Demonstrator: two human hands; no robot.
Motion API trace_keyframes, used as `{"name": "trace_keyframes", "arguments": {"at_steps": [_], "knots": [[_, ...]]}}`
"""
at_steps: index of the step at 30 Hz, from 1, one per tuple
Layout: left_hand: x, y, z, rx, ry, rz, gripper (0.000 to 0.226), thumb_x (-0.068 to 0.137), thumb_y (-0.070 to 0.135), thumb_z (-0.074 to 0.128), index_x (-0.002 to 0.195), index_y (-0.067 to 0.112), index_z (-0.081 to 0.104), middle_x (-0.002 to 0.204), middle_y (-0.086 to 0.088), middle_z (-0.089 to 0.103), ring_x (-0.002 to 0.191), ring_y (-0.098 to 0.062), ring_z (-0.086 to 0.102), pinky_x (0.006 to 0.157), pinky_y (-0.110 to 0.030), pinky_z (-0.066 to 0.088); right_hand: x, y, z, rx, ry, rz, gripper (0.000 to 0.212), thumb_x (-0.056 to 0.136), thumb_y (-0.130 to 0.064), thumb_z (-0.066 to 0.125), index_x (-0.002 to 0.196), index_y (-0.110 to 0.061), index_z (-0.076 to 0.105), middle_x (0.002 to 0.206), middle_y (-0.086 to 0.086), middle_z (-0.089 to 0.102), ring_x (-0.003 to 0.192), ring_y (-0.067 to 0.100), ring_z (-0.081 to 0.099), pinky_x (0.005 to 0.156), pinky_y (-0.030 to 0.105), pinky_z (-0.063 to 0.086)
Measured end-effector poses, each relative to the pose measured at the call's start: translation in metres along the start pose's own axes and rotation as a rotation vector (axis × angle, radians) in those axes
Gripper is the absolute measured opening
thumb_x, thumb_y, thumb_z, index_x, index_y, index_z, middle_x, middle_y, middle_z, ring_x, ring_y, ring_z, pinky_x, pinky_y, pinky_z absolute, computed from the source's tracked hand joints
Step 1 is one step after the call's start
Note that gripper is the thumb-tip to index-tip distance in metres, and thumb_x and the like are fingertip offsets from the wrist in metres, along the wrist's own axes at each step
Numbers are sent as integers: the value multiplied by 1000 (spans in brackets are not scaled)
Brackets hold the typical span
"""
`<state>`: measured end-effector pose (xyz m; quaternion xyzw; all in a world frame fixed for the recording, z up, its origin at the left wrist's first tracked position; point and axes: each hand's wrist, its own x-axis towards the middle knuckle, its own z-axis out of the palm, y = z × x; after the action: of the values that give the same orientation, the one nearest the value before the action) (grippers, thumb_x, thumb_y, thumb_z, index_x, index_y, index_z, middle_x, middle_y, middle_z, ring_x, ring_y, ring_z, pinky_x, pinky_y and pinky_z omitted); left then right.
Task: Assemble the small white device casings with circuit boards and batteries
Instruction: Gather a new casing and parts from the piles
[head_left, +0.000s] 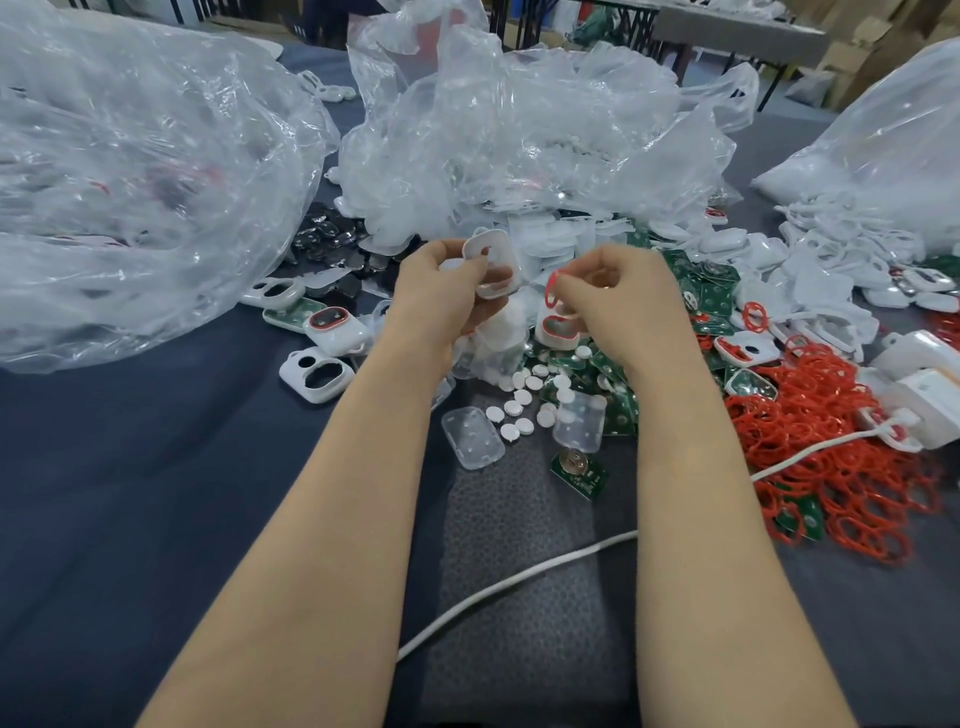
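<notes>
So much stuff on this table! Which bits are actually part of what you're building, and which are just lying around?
Part of the job: white casing in the left hand, red ring pinched by the right hand, green circuit boards, coin batteries.
Just lying about: clear plastic bags, white cable, cardboard boxes.

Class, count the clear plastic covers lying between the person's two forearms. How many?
2. One clear cover lies nearer the left forearm; the other nearer the right forearm, beside a lone green circuit board. More may be buried in the pile behind.
</notes>
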<state>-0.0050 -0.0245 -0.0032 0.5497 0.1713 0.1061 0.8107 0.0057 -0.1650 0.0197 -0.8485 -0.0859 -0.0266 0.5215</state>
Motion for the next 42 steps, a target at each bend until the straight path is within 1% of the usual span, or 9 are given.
{"name": "trace_keyframes", "arguments": {"at_steps": [7,12,15,18,24,27,33,38,42], "knots": [[1,-2,1,56,18,82,16,93,1,55,109,4,55,86,-9,67,79,-17,67,67,-24,58,4,-11,25,144,99,-130,20,87,-9,59,81,-28,62,67,-5,63,54,4,60,50,17,42],[-2,-2,1,88,32,98,14,95,4,54,109,3,55,79,-7,67,71,-13,68,58,-18,55,4,0,30,131,168,-147,15,87,-14,63,82,-28,66,60,-7,52,58,10,48,60,37,49],[-1,-4,0,132,40,126,14,95,4,54,109,3,54,81,-9,68,72,-13,68,56,-16,54,4,0,31,279,121,-94,16,89,-6,59,86,-21,66,61,2,57,50,7,53,48,20,42],[1,-6,0,145,74,137,18,93,1,56,110,2,55,83,-6,67,75,-12,68,61,-17,56,6,1,32,445,112,-6,17,89,0,56,91,-13,66,65,2,61,47,3,55,42,12,39],[2,-7,-2,264,80,280,33,88,-10,45,83,20,59,85,-5,65,81,-18,64,84,-35,55,10,11,33,426,167,82,9,92,-15,62,83,-16,65,58,-2,54,43,8,43,47,24,39],[0,-8,-1,349,69,353,37,89,-10,43,81,23,59,89,-7,66,82,-17,66,71,-25,57,10,12,33,514,163,115,16,89,-2,55,88,-14,65,50,-6,53,38,6,41,41,19,35],[-3,-13,3,441,27,339,24,101,7,40,96,19,60,70,-8,66,50,-9,66,51,-20,53,11,14,34,568,159,150,22,86,3,51,85,-15,63,56,-3,58,42,5,49,41,17,38],[-2,-10,3,421,8,340,26,90,11,48,112,17,61,106,-8,68,98,-19,67,93,-40,53,14,16,33,666,147,212,19,88,3,54,83,-14,61,65,2,61,45,4,54,43,15,39],[-1,-10,4,264,7,270,14,92,19,56,103,16,63,83,5,64,80,-13,61,83,-37,58,14,16,34,634,131,208,17,88,2,56,83,-14,63,66,1,61,45,3,55,46,15,43]]}}
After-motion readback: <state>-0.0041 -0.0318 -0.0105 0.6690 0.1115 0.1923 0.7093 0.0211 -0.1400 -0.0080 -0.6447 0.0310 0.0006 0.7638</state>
